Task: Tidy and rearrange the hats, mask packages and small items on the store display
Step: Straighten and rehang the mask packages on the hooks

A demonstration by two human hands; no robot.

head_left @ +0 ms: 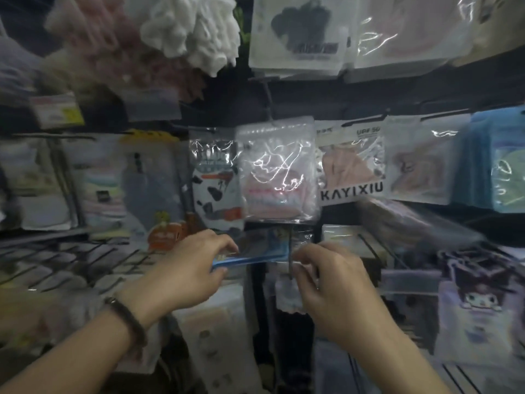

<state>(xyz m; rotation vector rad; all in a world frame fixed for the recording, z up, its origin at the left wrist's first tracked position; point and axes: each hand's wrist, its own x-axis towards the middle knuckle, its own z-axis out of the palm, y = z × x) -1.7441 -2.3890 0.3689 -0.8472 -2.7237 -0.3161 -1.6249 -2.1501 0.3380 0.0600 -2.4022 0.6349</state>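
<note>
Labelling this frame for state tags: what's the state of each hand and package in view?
Blue package: held roughly level between both hands.
Left hand: pinches its left end.
Right hand: holds its right end.
Clear package: hanging above the hands.
KAYIXIU package: hanging, right of Clear package.
Cow-print package: hanging, partly behind Clear package.

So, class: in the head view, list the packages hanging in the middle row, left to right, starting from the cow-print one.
Cow-print package → clear package with pink contents → KAYIXIU package → clear package with beige contents → blue package.
</note>
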